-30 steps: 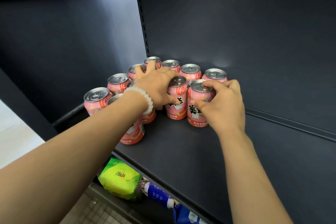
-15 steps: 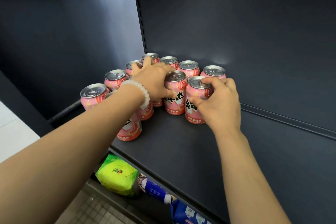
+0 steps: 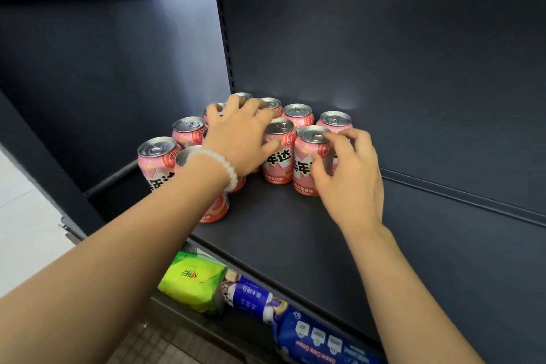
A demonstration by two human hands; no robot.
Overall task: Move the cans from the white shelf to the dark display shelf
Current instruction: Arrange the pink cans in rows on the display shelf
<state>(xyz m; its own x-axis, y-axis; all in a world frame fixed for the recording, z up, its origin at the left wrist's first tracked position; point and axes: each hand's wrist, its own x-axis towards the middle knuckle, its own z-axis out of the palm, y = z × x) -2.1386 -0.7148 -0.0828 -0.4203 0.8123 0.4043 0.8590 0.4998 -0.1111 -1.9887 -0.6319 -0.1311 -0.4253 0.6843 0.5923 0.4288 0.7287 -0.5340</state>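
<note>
Several pink cans stand upright in a cluster at the back left corner of the dark display shelf [image 3: 280, 233]. My left hand [image 3: 239, 133] lies spread over the tops of the middle cans, wearing a white bead bracelet. Its thumb rests against the side of one front can [image 3: 277, 156], and a can under the palm is mostly hidden. My right hand [image 3: 351, 174] curls loosely around the front right can [image 3: 307, 162], with its index finger on the rim and its thumb on the can's side. Another can [image 3: 155, 159] stands at the far left. The white shelf is out of view.
The shelf's dark back panel [image 3: 384, 68] rises right behind the cans, and a slotted upright [image 3: 224, 38] stands at the corner. On the lower shelf lie a green packet [image 3: 192, 281] and blue packets [image 3: 254, 298]. Pale floor [image 3: 26, 216] shows at the left.
My right hand's fingers have loosened on the front right can. My left hand has stayed spread over the can tops. The cans have not visibly shifted on the shelf.
</note>
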